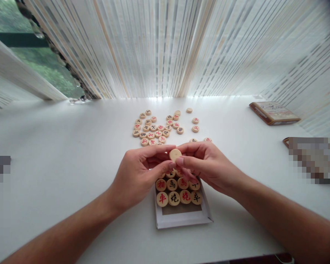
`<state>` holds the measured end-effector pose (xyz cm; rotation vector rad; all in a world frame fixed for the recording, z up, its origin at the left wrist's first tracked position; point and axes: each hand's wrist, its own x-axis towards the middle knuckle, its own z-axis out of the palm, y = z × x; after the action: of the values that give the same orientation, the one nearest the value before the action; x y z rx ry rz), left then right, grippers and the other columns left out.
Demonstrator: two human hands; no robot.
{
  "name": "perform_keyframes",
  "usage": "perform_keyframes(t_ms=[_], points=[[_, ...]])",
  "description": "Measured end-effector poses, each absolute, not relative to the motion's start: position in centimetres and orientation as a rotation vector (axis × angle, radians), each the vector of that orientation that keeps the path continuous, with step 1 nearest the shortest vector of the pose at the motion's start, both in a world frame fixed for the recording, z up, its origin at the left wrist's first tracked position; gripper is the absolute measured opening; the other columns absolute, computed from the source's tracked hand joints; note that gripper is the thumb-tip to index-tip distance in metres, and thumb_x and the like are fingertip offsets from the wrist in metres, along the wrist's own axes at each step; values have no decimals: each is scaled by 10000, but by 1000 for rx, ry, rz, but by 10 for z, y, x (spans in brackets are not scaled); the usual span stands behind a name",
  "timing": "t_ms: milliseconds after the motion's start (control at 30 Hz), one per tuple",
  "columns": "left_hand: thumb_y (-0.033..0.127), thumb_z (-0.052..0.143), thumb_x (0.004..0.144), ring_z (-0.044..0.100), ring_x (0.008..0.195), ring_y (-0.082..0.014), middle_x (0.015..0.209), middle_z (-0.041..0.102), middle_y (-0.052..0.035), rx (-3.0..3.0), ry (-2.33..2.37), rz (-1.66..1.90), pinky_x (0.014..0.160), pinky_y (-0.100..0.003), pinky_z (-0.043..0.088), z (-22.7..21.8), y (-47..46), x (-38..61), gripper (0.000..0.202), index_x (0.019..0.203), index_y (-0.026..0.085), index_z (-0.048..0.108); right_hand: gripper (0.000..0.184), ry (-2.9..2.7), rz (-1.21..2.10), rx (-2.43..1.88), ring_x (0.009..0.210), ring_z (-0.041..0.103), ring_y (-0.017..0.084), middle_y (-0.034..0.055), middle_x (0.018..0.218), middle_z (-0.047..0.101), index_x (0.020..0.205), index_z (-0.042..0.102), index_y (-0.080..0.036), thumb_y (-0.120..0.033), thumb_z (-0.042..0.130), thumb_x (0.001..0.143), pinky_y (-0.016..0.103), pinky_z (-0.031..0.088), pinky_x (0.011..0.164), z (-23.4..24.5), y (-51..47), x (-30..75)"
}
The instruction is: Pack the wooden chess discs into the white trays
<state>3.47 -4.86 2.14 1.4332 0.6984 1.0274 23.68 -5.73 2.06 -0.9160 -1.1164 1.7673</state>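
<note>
Between the fingertips of my left hand point(137, 170) and my right hand point(213, 165) is a round wooden Chinese chess piece point(175, 154), its blank side facing me. The thumbs and forefingers of both hands close around it. Directly below stands a shallow white cardboard box point(181, 222) holding rows of pieces with red and black characters. A red-marked piece point(162, 199) sits at the left end of the box's nearest row, and a black-marked piece point(196, 198) at the right end. My fingers hide the far part of the box.
Several loose chess pieces point(153, 128) lie scattered on the white table point(71, 154) beyond my hands. To the right lies a flat printed box point(276, 113), with a blurred-out item point(316, 157) nearer me. A striped curtain point(159, 47) hangs behind the table.
</note>
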Motion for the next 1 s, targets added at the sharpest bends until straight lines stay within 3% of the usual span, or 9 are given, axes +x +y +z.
perform_keyframes(t_ms=[367, 1000], points=[[115, 788, 932, 844, 854, -162, 1035, 877, -31, 1718, 780, 1048, 801, -199, 693, 19, -52, 32, 359, 1262, 254, 824, 292, -1163, 1715, -1013, 456, 538, 68, -32, 534, 636, 796, 789, -135, -265, 1019, 672, 144, 410, 429, 23, -58, 237], [89, 814, 901, 845, 797, -167, 931, 878, -27, 1726, 784, 1049, 753, -204, 698, 27, -53, 32, 315, 1188, 214, 843, 310, -1297, 1694, -966, 471, 612, 110, -2, 543, 666, 789, 757, -140, -402, 914, 842, 197, 486, 471, 27, -61, 239]])
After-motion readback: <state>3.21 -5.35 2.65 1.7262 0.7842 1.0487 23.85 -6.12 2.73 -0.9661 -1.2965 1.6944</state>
